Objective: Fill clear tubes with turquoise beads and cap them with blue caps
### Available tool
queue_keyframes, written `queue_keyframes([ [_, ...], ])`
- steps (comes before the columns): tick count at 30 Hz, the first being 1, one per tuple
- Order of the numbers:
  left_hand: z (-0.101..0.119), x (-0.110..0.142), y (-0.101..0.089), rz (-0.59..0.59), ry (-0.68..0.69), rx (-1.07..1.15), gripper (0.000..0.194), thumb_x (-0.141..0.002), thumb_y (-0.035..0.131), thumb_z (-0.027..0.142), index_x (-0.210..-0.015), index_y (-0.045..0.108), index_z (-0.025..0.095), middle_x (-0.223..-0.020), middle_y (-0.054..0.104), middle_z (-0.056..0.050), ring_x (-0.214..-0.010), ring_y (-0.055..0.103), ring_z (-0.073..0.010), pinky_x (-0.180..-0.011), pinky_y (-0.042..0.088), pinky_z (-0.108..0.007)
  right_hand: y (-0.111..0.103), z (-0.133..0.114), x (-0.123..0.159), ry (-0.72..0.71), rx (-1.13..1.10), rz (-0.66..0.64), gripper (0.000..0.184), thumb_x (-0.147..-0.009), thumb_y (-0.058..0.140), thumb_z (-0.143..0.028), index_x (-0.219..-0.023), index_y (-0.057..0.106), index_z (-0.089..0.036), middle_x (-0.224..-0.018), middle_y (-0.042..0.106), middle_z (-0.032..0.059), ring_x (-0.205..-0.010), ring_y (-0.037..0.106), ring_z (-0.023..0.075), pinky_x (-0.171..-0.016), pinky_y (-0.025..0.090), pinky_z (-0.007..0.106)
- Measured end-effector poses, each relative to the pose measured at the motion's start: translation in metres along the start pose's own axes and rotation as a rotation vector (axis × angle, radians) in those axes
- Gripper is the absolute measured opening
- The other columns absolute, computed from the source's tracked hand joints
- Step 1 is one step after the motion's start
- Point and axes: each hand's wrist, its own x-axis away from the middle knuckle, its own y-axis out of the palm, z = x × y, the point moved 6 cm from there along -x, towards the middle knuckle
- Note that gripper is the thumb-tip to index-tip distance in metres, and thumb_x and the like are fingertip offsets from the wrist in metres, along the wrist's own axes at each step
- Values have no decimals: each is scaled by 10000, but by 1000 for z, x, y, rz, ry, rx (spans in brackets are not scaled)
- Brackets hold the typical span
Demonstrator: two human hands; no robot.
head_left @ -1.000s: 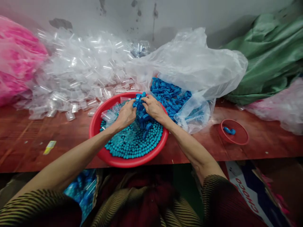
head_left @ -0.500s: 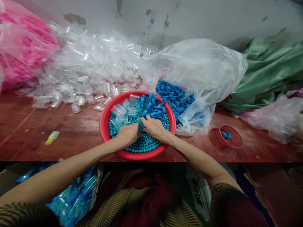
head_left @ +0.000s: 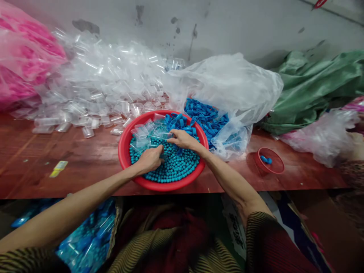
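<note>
A red basin (head_left: 124, 151) is filled with round turquoise beads (head_left: 173, 167). Clear plastic sleeves (head_left: 141, 131) lie in its left part, and blue plastic ring-like pieces (head_left: 176, 120) at the back right. My left hand (head_left: 150, 158) is closed low over the beads, its fingertips pinched; what it holds is hidden. Above the middle of the basin, my right hand (head_left: 183, 139) pinches with thumb and forefinger at the end of a clear plastic sleeve (head_left: 164, 135).
Behind the basin spreads a heap of clear sleeves (head_left: 108, 79). A translucent bag (head_left: 233, 83) spills more blue pieces (head_left: 206, 117). Right stands a small red basket (head_left: 271, 161) holding blue pieces. A pink-filled bag (head_left: 25, 57) and green cloth (head_left: 321, 87) flank the table (head_left: 93, 167).
My hands have drawn apart from their place together over the beads. The right has moved up to the clear sleeves, the left slightly to the left. The view has shifted a little.
</note>
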Motion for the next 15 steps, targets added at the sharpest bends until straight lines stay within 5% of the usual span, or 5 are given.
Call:
queue_keyframes([
  [4, 5, 3, 5, -40, 14, 260, 188, -703, 558, 266, -850, 479, 182, -803, 600, -23, -758, 566, -189, -667, 413, -274, 8, -2, -14, 65, -279, -98, 247, -828, 578, -256, -1035, 571, -123, -657, 557, -42, -478, 460, 70, -477, 367, 196],
  [7, 9, 5, 10, -59, -21, 330, 196, -686, 576, 261, -842, 496, 174, -782, 587, -11, -738, 551, -174, -655, 408, -262, 5, -11, -16, 52, -356, -82, 416, -814, 577, -226, -1210, 494, -134, -790, 604, -10, -480, 488, 72, -476, 398, 212],
  [12, 8, 5, 15, -83, -71, 273, 278, -732, 550, 253, -997, 543, 169, -880, 643, -35, -812, 590, -190, -694, 415, -264, -30, -12, 20, -82, -123, 259, 178, -863, 501, -214, -960, 638, -154, -896, 657, 22, -810, 594, 135, -741, 446, 250],
  [15, 8, 1, 15, -95, -61, 231, 258, -762, 523, 274, -990, 571, 163, -922, 660, -51, -823, 604, -193, -688, 424, -261, -20, -3, 49, 16, 166, 76, 190, -878, 495, -258, -913, 667, -186, -877, 680, 31, -845, 615, 176, -737, 437, 276],
])
